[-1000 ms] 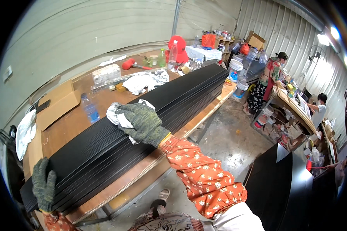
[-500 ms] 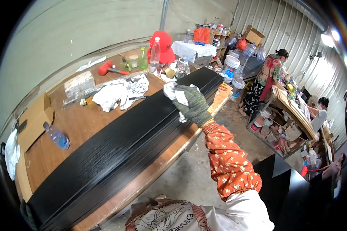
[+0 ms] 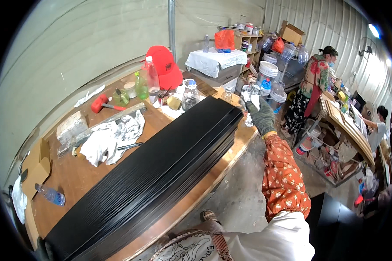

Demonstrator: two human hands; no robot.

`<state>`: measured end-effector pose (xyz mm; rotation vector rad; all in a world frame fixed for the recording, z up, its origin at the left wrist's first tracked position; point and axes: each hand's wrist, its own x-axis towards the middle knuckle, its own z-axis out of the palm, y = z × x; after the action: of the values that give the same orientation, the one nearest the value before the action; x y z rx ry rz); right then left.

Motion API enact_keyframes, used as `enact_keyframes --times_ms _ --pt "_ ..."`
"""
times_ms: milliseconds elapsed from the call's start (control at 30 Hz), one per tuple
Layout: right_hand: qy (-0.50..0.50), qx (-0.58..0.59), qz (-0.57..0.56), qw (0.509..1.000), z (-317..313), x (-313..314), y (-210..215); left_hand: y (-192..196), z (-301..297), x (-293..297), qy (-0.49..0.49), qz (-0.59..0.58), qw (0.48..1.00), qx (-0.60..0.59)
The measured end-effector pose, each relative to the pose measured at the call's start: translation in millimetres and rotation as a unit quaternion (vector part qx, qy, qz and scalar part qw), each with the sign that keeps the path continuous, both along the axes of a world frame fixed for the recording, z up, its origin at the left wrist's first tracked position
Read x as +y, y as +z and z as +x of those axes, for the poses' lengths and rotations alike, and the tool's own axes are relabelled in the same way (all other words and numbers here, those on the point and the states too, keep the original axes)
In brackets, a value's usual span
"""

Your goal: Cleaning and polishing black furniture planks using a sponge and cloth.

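A stack of long black wood-grain panels (image 3: 148,174) lies slantwise across the brown workbench. Just past its far right end is my right hand (image 3: 262,116), in a grey-green knit glove, closed round a crumpled white rag (image 3: 251,103). The hand is off the top panel, over the far corner of the bench. At the lower left, my left hand (image 3: 43,250) in a dark glove is against the near end of the stack. The picture's dark rim hides most of it, and its grip is unclear.
White cloths (image 3: 113,137), a red mallet (image 3: 101,103), a whitish block (image 3: 72,127) and a plastic bottle (image 3: 51,195) lie on the bench. Bottles and a red cap (image 3: 163,67) stand at its back. Buckets (image 3: 268,71) are beyond; two people work at the right.
My right hand has swept rightward and away with the rag, from the top panel to beyond its far end. The view has shifted; my left hand shows more at the lower left.
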<state>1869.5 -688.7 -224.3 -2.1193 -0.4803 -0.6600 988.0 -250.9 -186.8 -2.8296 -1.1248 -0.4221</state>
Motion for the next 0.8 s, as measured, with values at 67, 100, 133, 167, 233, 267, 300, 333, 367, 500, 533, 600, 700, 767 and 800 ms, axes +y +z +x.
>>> enact_keyframes --times_ms 67,100,133,167,233,267,300,333,367,500,533,600,700,767,800 --pt "0.058 -0.027 0.012 0.998 -8.4 0.7 29.9 12.9 125.9 -44.0 0.051 -0.059 0.991 -0.109" --pt "0.098 -0.062 0.027 0.993 -31.8 14.3 58.7 39.2 223.2 -95.1 0.123 -0.089 0.963 -0.225" --pt "0.228 0.071 0.093 0.967 -51.8 24.9 90.1 61.5 267.4 -95.9 -0.02 0.012 0.996 -0.087" --pt "0.348 0.201 0.159 0.902 -59.3 39.5 107.4 78.7 316.1 -112.6 -0.046 0.087 0.995 -0.02" --pt "0.443 0.07 0.1 0.888 -54.6 60.3 121.8 104.3 444.8 -156.3 -0.176 0.126 0.975 -0.054" --pt "0.529 0.06 0.051 0.845 -73.6 85.1 140.7 125.0 468.6 -185.2 -0.199 0.171 0.964 -0.05" --pt "0.554 0.055 -0.026 0.83 -78.4 86.6 145.1 117.8 520.1 -186.4 -0.307 0.181 0.933 -0.038" --pt "0.549 0.033 -0.177 0.816 -82.4 102.6 143.5 115.7 559.4 -196.0 -0.396 0.199 0.896 -0.018" --pt "0.516 0.023 -0.335 0.788 -73.5 104.9 134.7 94.0 611.1 -201.3 -0.449 0.139 0.882 -0.044" --pt "0.585 0.025 -0.196 0.786 -16.6 82.7 119.6 59.5 642.7 -194.3 -0.428 -0.013 0.903 0.041" --pt "0.561 0.108 -0.108 0.814 7.2 71.6 111.5 60.2 637.0 -187.9 -0.447 -0.019 0.894 0.018" --pt "0.485 0.076 -0.01 0.871 56.6 63.1 77.4 61.1 638.9 -196.6 -0.43 -0.032 0.902 0.01" --pt "0.525 0.195 0.019 0.828 61.1 79.8 30.8 66.2 633.7 -195.3 -0.431 -0.056 0.9 0.01" --pt "0.542 0.183 0.035 0.819 67.9 103.1 -8.2 63.6 619.6 -195.8 -0.414 -0.095 0.905 -0.013" --pt "0.561 0.147 0.042 0.813 73.0 130.1 -23.0 71.5 601.3 -199.3 -0.39 -0.086 0.917 -0.009"
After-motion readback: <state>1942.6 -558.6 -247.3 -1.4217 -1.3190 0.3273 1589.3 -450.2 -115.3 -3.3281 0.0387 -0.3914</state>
